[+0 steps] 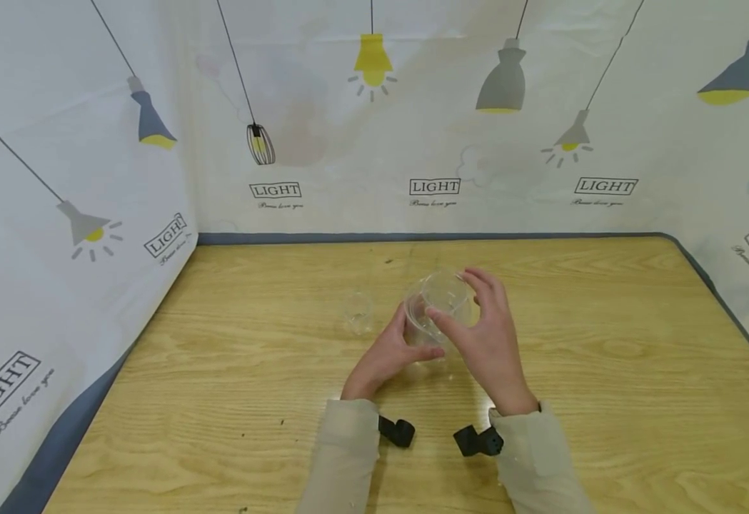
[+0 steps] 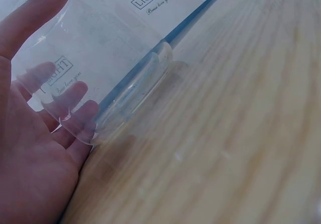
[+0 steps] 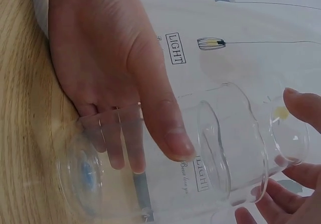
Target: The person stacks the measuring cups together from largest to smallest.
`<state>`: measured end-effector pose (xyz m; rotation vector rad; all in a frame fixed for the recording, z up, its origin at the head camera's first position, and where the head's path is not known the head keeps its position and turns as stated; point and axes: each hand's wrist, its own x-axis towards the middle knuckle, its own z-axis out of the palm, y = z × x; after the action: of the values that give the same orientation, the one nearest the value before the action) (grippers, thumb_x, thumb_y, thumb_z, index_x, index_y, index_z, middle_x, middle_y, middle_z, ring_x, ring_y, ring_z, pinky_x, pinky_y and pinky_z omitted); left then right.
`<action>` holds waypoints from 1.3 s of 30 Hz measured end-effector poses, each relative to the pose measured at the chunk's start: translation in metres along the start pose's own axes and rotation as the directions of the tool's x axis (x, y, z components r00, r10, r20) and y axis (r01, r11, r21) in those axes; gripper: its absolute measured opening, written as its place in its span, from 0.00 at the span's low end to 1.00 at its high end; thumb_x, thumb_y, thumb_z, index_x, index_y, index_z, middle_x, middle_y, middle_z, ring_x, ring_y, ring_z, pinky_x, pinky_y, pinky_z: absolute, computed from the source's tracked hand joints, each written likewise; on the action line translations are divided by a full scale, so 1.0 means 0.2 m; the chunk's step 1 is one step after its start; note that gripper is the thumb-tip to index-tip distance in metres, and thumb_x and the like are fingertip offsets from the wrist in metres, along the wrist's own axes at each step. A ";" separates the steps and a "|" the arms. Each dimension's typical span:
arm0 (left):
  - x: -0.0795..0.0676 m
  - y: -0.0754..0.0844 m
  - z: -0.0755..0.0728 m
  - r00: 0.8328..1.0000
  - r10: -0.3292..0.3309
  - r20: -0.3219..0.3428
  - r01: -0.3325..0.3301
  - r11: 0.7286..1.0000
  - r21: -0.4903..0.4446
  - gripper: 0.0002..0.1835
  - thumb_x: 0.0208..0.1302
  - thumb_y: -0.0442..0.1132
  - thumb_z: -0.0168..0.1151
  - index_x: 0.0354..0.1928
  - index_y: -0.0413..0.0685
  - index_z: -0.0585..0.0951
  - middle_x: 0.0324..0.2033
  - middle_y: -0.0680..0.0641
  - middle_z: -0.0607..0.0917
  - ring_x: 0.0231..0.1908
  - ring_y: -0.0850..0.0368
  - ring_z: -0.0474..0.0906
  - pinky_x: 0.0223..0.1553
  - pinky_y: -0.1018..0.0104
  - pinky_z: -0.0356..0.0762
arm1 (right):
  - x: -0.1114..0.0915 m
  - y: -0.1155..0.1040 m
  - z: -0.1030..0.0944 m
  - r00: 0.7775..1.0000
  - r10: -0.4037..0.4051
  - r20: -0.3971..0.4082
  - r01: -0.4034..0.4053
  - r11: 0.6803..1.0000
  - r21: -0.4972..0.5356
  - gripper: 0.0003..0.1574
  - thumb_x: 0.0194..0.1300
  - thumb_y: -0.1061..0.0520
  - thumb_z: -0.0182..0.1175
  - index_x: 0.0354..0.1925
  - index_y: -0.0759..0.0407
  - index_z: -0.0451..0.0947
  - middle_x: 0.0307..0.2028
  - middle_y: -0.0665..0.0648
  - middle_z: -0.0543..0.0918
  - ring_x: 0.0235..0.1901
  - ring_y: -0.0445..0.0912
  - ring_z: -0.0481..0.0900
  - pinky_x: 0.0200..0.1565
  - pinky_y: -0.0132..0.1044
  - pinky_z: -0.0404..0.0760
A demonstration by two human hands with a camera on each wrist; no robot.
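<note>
In the head view, my left hand curls round the side of a clear container above the wooden table. Thumb and fingers of my right hand grip a clear cup at that container's upper right. The two overlap; being see-through, they do not show how far one sits inside the other. Close up, the left wrist view has fingers against the clear wall, with a rounded edge near the tabletop. The right wrist view shows the thumb across the cup, its round base towards the table.
A smaller clear cup stands on the wooden table, left of the hands. Black devices are strapped at both wrists. White sheets printed with lamps stand along the table's back and sides.
</note>
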<state>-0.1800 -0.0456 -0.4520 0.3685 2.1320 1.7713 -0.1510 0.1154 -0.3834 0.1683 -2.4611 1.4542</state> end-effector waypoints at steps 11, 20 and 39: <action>0.00 0.00 0.00 1.000 0.022 0.010 -0.022 1.000 -0.013 0.49 0.47 0.43 0.70 0.63 0.82 0.47 0.63 0.62 0.56 0.61 0.58 0.55 0.58 0.54 0.55 | 0.01 0.02 0.01 1.000 -0.015 0.017 0.016 0.999 -0.030 0.46 0.49 0.35 0.62 0.59 0.58 0.64 0.61 0.51 0.58 0.58 0.49 0.60 0.53 0.51 0.65; 0.00 0.00 0.00 1.000 0.030 0.006 -0.030 0.999 0.011 0.50 0.47 0.44 0.70 0.64 0.81 0.46 0.64 0.62 0.54 0.63 0.58 0.52 0.59 0.51 0.52 | 0.00 0.02 0.02 0.998 0.002 0.059 0.002 0.997 -0.074 0.45 0.50 0.35 0.61 0.59 0.57 0.64 0.62 0.50 0.57 0.59 0.50 0.59 0.52 0.56 0.64; -0.01 0.02 0.00 1.000 0.029 0.009 -0.029 0.999 0.023 0.52 0.47 0.47 0.69 0.66 0.75 0.45 0.65 0.61 0.53 0.63 0.57 0.51 0.59 0.50 0.51 | 0.00 0.04 0.02 0.996 0.010 0.084 0.000 0.993 -0.119 0.44 0.51 0.35 0.60 0.57 0.60 0.66 0.63 0.52 0.56 0.61 0.52 0.56 0.52 0.56 0.63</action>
<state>-0.1785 -0.0454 -0.4482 0.4139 2.1531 1.7597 -0.1545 0.1165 -0.3918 0.2027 -2.6089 1.3235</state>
